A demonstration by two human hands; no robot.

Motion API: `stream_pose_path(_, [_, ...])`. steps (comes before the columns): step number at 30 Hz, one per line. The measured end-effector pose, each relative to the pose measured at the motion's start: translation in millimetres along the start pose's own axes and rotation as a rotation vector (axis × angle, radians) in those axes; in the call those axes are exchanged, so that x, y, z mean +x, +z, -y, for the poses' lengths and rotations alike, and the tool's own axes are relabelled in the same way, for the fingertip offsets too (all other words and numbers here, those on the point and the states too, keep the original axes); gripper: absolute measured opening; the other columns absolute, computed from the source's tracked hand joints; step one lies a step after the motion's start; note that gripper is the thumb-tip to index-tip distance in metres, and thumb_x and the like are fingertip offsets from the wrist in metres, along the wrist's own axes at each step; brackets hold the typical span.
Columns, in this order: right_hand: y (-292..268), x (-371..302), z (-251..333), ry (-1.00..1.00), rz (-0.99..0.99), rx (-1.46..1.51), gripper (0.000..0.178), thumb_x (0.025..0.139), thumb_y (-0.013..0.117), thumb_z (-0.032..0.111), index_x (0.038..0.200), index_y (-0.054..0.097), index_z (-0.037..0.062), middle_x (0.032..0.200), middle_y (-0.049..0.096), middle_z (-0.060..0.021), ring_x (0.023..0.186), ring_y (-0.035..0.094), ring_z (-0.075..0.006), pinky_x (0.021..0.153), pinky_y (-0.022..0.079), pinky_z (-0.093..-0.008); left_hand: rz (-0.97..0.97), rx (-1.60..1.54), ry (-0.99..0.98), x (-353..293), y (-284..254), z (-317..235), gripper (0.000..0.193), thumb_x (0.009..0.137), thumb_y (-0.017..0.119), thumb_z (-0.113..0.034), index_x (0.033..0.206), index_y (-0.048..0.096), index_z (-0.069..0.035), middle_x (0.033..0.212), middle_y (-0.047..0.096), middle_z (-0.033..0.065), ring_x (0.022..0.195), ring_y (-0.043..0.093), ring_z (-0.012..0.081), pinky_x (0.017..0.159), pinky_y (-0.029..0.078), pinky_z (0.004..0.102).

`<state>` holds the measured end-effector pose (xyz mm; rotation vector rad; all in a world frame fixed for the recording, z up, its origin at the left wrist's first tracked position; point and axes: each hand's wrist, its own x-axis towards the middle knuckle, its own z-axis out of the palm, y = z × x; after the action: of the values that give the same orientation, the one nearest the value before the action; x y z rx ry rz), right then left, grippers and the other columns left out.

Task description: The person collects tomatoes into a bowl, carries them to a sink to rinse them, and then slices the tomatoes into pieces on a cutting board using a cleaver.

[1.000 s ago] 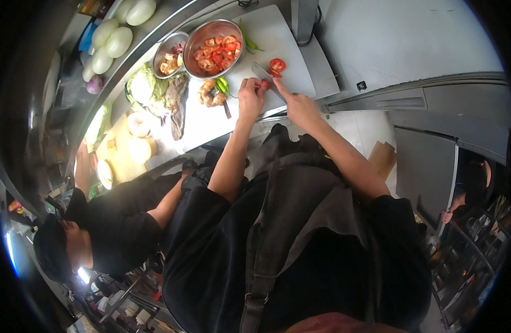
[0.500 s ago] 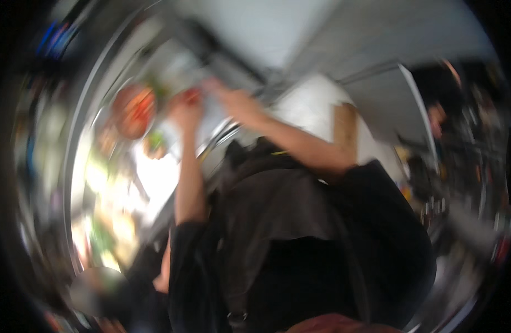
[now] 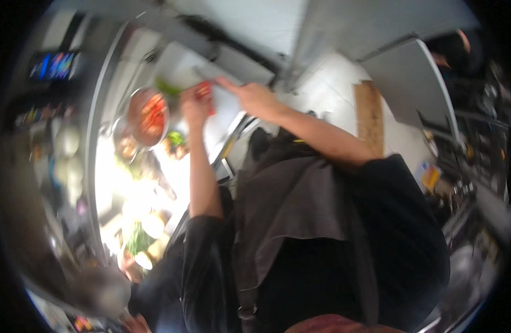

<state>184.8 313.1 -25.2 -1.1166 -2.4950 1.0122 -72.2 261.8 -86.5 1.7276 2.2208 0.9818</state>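
Observation:
My left hand (image 3: 194, 110) rests on a pale cutting board (image 3: 228, 108), its fingers curled against a piece of red food (image 3: 206, 93), perhaps tomato or pepper. Just right of it, my right hand (image 3: 256, 100) is partly closed, with the index finger stretched toward the red food. Whatever lies in or under that hand is too blurred to make out. A metal bowl (image 3: 132, 119) of chopped red pieces (image 3: 154, 114) stands left of my left hand. Something green (image 3: 167, 87) lies on the board between bowl and hand.
A smaller bowl (image 3: 124, 145) and green-and-red produce (image 3: 175, 139) sit nearby. Lower left, another person's hand (image 3: 132, 271) is near leafy greens (image 3: 137, 238), beside a round grey pan-like object (image 3: 102, 291). A brown board (image 3: 369, 116) lies to the right.
The whole view has shifted, so things sit farther right, and it is less blurred. Both my hands stay at the red food; the right index finger remains stretched out.

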Motion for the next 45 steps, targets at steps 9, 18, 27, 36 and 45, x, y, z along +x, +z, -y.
stream_pose_path(9, [-11.8, 18.9, 18.0, -0.039, 0.108, -0.057, 0.089, 0.090, 0.055, -0.003, 0.170, 0.033, 0.0308, 0.088, 0.072, -0.0235, 0.078, 0.072, -0.0437, 0.071, 0.057, -0.0557, 0.008, -0.173, -0.137, -9.9, -4.5, -41.4, 0.028, 0.082, 0.079, 0.003, 0.108, 0.071, 0.000, 0.105, 0.068, 0.0162, 0.082, 0.074, 0.0303, 0.075, 0.061, 0.0396])
stream_pose_path(18, [-7.4, -3.8, -17.8, -0.004, 0.161, -0.036, 0.092, 0.091, 0.059, -0.002, 0.170, 0.030, 0.0347, 0.088, 0.073, -0.0237, 0.080, 0.071, -0.0449, 0.076, 0.057, -0.0560, -0.005, -0.106, -0.087, -13.3, -5.6, -41.1, 0.026, 0.080, 0.084, -0.006, 0.103, 0.071, -0.002, 0.106, 0.069, 0.0169, 0.091, 0.073, 0.0332, 0.081, 0.058, 0.0439])
stream_pose_path(27, [-28.1, 2.3, 19.3, -0.001, 0.164, 0.009, 0.091, 0.092, 0.057, -0.001, 0.170, 0.028, 0.0355, 0.088, 0.072, -0.0252, 0.080, 0.070, -0.0457, 0.077, 0.055, -0.0573, -0.136, -0.113, -0.227, -24.9, -10.8, -28.4, 0.020, 0.089, 0.083, -0.009, 0.096, 0.068, 0.002, 0.091, 0.074, 0.0180, 0.075, 0.078, 0.0283, 0.068, 0.061, 0.0396])
stream_pose_path(36, [-4.9, 3.3, 8.7, -0.073, 0.255, -0.099, 0.091, 0.091, 0.057, -0.001, 0.171, 0.027, 0.0313, 0.091, 0.073, -0.0251, 0.085, 0.073, -0.0465, 0.079, 0.058, -0.0591, -0.149, -0.049, -0.247, -25.4, -7.5, -40.0, 0.016, 0.089, 0.079, -0.006, 0.098, 0.068, 0.001, 0.095, 0.075, 0.0184, 0.082, 0.075, 0.0312, 0.077, 0.060, 0.0426])
stream_pose_path(45, [2.9, 0.9, -47.6, -0.033, -0.075, 0.384, 0.074, 0.101, 0.059, 0.006, 0.167, 0.038, 0.0318, 0.108, 0.076, -0.0229, 0.091, 0.072, -0.0480, 0.087, 0.054, -0.0535, -0.495, 0.082, -0.246, -67.5, 28.9, -44.4, 0.066, 0.083, 0.087, -0.023, 0.140, 0.059, -0.006, 0.145, 0.053, 0.0288, 0.137, 0.045, 0.0485, 0.115, 0.039, 0.0590])
